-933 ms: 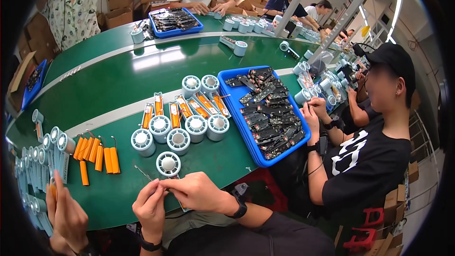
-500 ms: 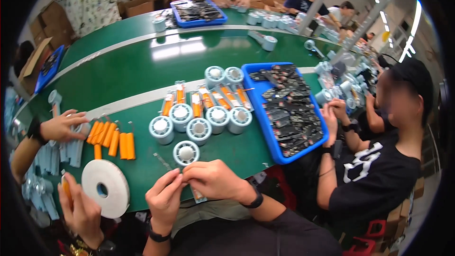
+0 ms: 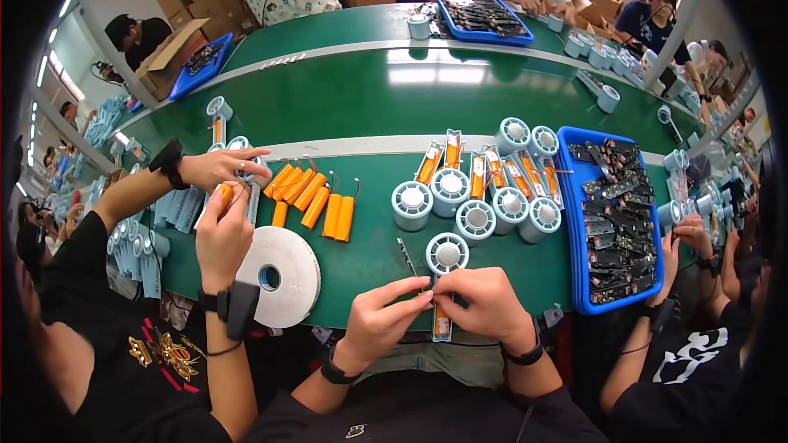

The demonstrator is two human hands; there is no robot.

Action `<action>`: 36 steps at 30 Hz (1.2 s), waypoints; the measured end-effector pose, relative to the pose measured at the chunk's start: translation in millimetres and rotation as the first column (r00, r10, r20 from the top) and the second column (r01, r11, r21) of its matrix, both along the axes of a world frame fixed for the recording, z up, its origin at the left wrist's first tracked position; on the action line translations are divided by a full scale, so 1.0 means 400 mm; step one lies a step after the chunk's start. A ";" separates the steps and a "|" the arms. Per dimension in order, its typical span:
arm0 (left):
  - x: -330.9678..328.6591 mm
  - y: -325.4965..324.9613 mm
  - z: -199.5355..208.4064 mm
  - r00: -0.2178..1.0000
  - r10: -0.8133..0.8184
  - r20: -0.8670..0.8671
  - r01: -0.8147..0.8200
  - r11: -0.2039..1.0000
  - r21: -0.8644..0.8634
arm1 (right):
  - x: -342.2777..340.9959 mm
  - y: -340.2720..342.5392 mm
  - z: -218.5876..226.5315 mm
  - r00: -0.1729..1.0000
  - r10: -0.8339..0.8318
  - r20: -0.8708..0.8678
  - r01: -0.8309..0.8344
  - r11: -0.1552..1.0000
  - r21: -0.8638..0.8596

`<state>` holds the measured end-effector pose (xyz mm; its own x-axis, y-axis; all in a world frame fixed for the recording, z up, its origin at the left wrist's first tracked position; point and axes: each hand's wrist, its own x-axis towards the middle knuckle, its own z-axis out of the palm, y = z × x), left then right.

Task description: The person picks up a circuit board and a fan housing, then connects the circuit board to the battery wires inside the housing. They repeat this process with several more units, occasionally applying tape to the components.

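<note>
Near the table's front edge, a light-blue handheld fan [image 3: 447, 254] lies with its round head away from me. Its open handle holds an orange battery [image 3: 443, 326]. My left hand [image 3: 379, 320] and my right hand [image 3: 486, 303] meet above this handle, fingertips pinched together. From my left fingers a narrow circuit board strip [image 3: 407, 258] sticks up and to the left. Something small, perhaps a wire, may be between my right fingertips, but the fingers hide it.
Several open fans [image 3: 476, 220] stand beyond my hands. To the right is a blue tray [image 3: 578, 221] of dark circuit boards. Orange batteries [image 3: 314, 207] and a white tape roll [image 3: 302, 279] lie left, beside a co-worker's hands [image 3: 223, 230]. Another co-worker [image 3: 689, 361] sits at right.
The view has swung left, so the table sits further right in the picture. My hands stay pinched together over the handle. The left co-worker's hands have come together around an orange battery.
</note>
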<state>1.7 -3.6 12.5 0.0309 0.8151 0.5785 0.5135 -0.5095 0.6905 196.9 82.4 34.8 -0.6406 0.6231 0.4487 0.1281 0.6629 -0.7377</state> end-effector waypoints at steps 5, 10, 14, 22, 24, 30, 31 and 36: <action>0.008 0.004 -0.008 0.999 0.054 0.006 -0.054 0.997 0.061 | -0.028 -0.041 -0.022 0.991 -0.133 -0.035 0.137 0.976 0.169; 0.018 0.003 -0.008 0.993 0.118 -0.002 -0.118 0.990 0.078 | -0.021 -0.070 -0.031 0.979 -0.166 -0.115 0.155 0.983 -0.099; 0.020 0.001 -0.007 0.990 0.138 -0.035 -0.134 0.987 0.092 | -0.014 -0.085 -0.025 0.983 -0.156 -0.099 0.126 0.958 -0.259; 0.031 -0.022 0.002 0.980 0.177 -0.089 -0.165 0.977 0.133 | -0.007 -0.107 0.001 0.987 -0.139 -0.077 0.122 0.975 -0.188; 0.035 -0.017 0.003 0.985 0.150 -0.081 -0.139 0.982 0.125 | -0.009 -0.110 0.000 0.983 -0.161 -0.090 0.144 0.975 -0.168; 0.040 -0.018 0.028 0.986 0.137 -0.090 -0.128 0.987 0.102 | 0.000 -0.095 -0.028 0.976 -0.188 -0.108 0.164 0.967 -0.194; 0.040 -0.015 0.026 0.989 0.122 -0.087 -0.113 0.988 0.103 | -0.003 -0.081 -0.042 0.971 -0.195 -0.141 0.171 0.971 -0.166; 0.029 -0.009 0.013 0.998 0.048 -0.043 -0.044 0.996 0.079 | -0.001 -0.072 -0.005 0.980 -0.184 -0.082 0.169 0.973 -0.159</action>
